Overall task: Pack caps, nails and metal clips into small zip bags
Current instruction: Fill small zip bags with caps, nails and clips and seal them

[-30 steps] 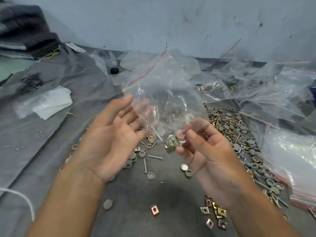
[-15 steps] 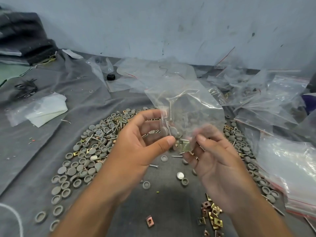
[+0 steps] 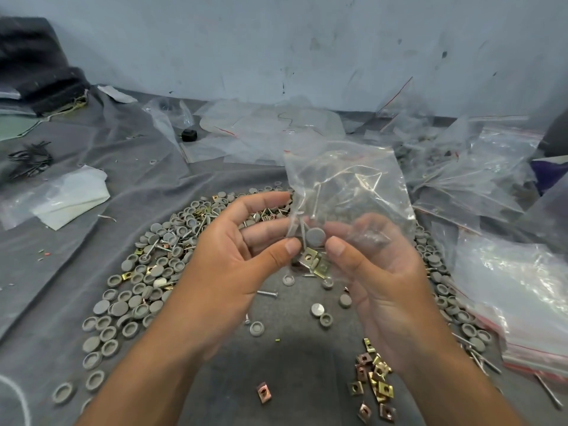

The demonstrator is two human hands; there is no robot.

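Above the cloth: clear crinkled bag (image 3: 347, 186), both hands pinching its bottom
Left hand (image 3: 227, 265): fingers pinch bag
Right hand (image 3: 384, 281): fingers pinch bag
Inside bag: round grey cap (image 3: 316, 237), brass clips (image 3: 315, 262)

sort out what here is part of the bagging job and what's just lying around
Job:
- zip bag, gripped by left hand and right hand
- caps
- nails
- clips
- spare bags

Lying about:
- black knob
- white sheet
- black ties
- dark cloth stack
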